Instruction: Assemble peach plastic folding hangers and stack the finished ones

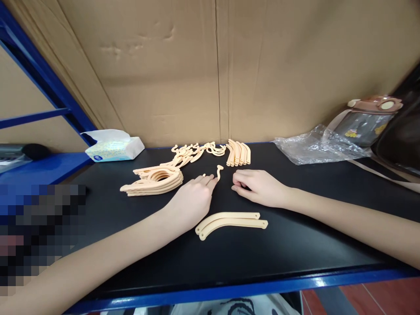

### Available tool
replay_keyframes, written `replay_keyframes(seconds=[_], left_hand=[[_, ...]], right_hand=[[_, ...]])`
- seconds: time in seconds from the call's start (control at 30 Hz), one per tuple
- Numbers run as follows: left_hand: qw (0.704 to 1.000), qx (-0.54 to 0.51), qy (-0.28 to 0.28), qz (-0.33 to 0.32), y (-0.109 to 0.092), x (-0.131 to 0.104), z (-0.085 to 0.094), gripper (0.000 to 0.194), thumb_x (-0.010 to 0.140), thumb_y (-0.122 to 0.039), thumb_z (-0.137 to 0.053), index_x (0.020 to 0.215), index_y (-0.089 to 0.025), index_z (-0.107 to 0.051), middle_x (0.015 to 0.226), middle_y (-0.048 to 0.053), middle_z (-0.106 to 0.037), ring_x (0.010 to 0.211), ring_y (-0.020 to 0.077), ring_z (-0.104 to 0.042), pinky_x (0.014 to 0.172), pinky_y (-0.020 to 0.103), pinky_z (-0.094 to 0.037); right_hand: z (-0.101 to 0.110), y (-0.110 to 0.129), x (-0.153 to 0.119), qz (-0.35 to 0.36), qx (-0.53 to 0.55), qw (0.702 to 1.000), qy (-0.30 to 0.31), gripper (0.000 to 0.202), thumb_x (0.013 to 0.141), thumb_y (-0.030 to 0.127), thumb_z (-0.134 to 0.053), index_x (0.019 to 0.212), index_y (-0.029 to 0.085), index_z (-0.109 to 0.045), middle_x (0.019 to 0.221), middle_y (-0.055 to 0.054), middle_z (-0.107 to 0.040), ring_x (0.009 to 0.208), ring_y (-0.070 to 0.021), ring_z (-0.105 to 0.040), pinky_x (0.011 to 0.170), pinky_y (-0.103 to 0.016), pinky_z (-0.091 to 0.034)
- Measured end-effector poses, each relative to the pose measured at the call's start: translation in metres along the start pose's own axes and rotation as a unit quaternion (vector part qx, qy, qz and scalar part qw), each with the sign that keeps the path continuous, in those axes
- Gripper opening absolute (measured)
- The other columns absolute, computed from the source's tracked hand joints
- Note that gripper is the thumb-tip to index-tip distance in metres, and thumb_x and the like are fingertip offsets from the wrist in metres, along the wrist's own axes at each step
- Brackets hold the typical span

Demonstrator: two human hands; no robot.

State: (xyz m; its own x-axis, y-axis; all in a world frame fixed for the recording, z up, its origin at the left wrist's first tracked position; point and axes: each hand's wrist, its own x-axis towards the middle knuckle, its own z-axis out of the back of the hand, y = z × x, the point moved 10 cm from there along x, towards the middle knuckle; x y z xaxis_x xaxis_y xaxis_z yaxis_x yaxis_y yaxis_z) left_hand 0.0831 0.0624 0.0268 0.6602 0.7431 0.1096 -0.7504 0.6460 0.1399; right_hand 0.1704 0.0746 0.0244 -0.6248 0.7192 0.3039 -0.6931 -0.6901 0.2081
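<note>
Two strips loose, a stack seemingly assembled

Nearest us on the black tabletop [262, 258]: a pair of curved strips [236, 222], smooth, cream, plastic-looking, holed at the ends, unjoined. Beyond the pair, our left hand [195, 197] lies palm down, fingers close together, at a slim hooked piece [219, 172]; pinched or merely touched, we cannot tell. Our right hand [259, 186], beyond the pair's right end, curls its fingers; contents hidden. Left of the pair and farther: nested stack [154, 189], apparently joined. Farthest beyond the pair: jumbled hooks [187, 155] and bundled strips [239, 153], seemingly still unused.
</note>
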Motion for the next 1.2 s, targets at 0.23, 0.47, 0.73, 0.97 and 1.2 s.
replay_keyframes(seconds=[0.23,0.47,0.73,0.97,1.2], left_hand=[[0.99,-0.129,-0.024,-0.047,0.01,-0.017,0.01,0.045,0.084,-0.003,-0.033,0.114,-0.018,-0.064,0.1,0.006,-0.06,0.092,0.0177,-0.058,0.084,0.031,-0.048],[0.965,-0.243,0.009,-0.102,-0.002,-0.019,0.016,0.037,0.081,-0.001,-0.034,0.094,-0.018,-0.064,0.091,0.001,-0.061,0.087,0.013,-0.057,0.079,0.023,-0.044],[0.966,-0.219,0.01,-0.135,-0.009,-0.022,0.019,0.037,0.084,-0.003,-0.034,0.098,-0.018,-0.065,0.097,0.002,-0.059,0.091,0.0143,-0.056,0.084,0.025,-0.042],[0.975,-0.163,0.0,-0.154,-0.015,-0.025,0.021,0.032,0.088,-0.009,-0.036,0.098,-0.018,-0.065,0.097,0.004,-0.061,0.087,0.0162,-0.057,0.08,0.029,-0.042],[0.986,-0.073,-0.151,-0.02,0.035,-0.012,0.064,0.028,0.091,-0.025,-0.038,0.103,-0.018,-0.063,0.102,0.004,-0.065,0.094,0.0197,-0.059,0.083,0.03,-0.042]], right_hand=[[-0.001,0.001,0.0,-0.009,-0.005,1.0,0.007,0.019,0.091,0.028,-0.043,0.075,0.02,-0.044,0.074,0.001,-0.052,0.066,-0.0115,-0.047,0.062,-0.024,-0.034],[-0.002,0.003,0.0,-0.001,-0.02,1.0,0.002,0.018,0.091,0.028,-0.043,0.075,0.02,-0.044,0.073,0.001,-0.051,0.066,-0.0114,-0.047,0.061,-0.024,-0.034],[-0.003,0.004,0.0,0.002,-0.028,1.0,0.007,0.019,0.092,0.029,-0.042,0.075,0.02,-0.044,0.075,0.001,-0.052,0.067,-0.0116,-0.048,0.061,-0.024,-0.034],[-0.003,0.005,0.0,0.004,-0.03,1.0,0.007,0.019,0.092,0.028,-0.041,0.075,0.02,-0.044,0.074,0.001,-0.052,0.066,-0.0117,-0.048,0.061,-0.024,-0.034],[-0.003,0.004,0.0,0.006,-0.038,0.999,0.015,0.017,0.091,0.027,-0.041,0.076,0.02,-0.044,0.076,0.001,-0.053,0.067,-0.0118,-0.049,0.062,-0.024,-0.035]])
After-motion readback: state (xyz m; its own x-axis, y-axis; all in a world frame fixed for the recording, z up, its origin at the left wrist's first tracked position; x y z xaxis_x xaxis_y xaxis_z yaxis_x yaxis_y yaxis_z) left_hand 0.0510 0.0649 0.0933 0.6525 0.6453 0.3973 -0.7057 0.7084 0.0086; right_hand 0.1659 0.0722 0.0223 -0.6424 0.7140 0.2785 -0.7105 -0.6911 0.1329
